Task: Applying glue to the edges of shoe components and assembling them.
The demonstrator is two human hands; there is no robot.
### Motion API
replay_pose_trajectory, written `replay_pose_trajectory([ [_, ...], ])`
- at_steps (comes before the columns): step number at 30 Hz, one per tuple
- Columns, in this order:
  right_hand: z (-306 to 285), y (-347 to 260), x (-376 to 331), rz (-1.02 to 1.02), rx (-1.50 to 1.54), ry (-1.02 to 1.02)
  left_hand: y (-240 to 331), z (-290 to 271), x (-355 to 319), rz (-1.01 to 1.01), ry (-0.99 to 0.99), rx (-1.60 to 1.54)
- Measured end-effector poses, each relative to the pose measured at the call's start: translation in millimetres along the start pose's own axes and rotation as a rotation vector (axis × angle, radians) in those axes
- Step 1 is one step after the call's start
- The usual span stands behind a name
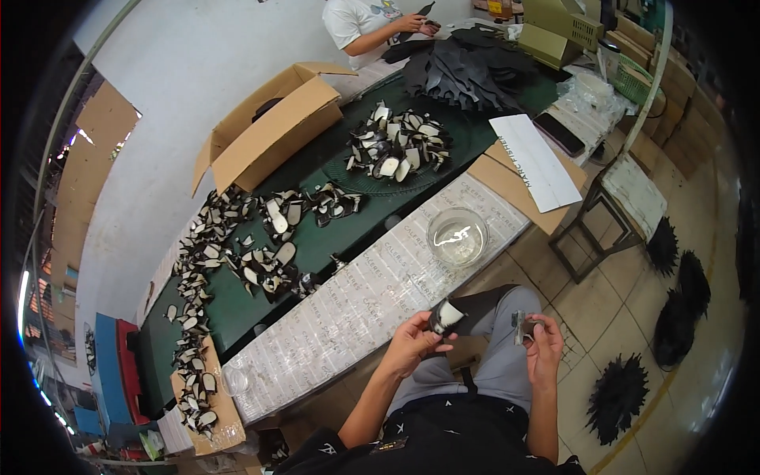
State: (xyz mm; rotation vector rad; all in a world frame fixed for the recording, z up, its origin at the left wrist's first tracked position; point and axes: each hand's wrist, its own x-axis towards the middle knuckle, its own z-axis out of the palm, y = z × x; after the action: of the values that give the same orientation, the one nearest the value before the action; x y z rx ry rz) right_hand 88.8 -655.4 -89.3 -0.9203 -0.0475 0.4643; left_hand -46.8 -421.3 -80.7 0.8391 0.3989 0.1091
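Observation:
My left hand (419, 342) is closed on a small black piece with a white rounded face (448, 316), which looks like a shoe part. It is held up above my lap with the white face showing. My right hand (545, 348), a little to the right, pinches a small dark brush-like tool (518, 326) with a greyish flat end. The two held things are apart. Past my hands, a round clear bowl (459, 237) with a shiny, pale content stands on the wrapped ledge (332, 317).
On the green table (317, 237) lie piles of similar black-and-white pieces (400, 142), an open carton (277, 119) and stacked black sheets (467, 71). Another person (368, 32) works at the far side. A stool (625, 198) and black frilled bundles (619, 397) are at right.

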Motion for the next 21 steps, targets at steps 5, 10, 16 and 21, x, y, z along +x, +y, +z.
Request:
replay_pose_trajectory([
  [5,52,-30,-2,-0.368,-0.541,-0.098,-3,11,11,-0.041,-0.059,0.05],
  [10,92,-42,-16,-0.579,-0.855,-0.162,5,18,11,0.017,-0.056,0.053],
  [16,99,-24,-24,-0.685,-1.064,-0.263,13,27,11,0.025,-0.055,0.08],
  [21,97,-13,-23,-0.771,-1.142,-0.269,15,29,5,-0.006,-0.058,0.102],
])
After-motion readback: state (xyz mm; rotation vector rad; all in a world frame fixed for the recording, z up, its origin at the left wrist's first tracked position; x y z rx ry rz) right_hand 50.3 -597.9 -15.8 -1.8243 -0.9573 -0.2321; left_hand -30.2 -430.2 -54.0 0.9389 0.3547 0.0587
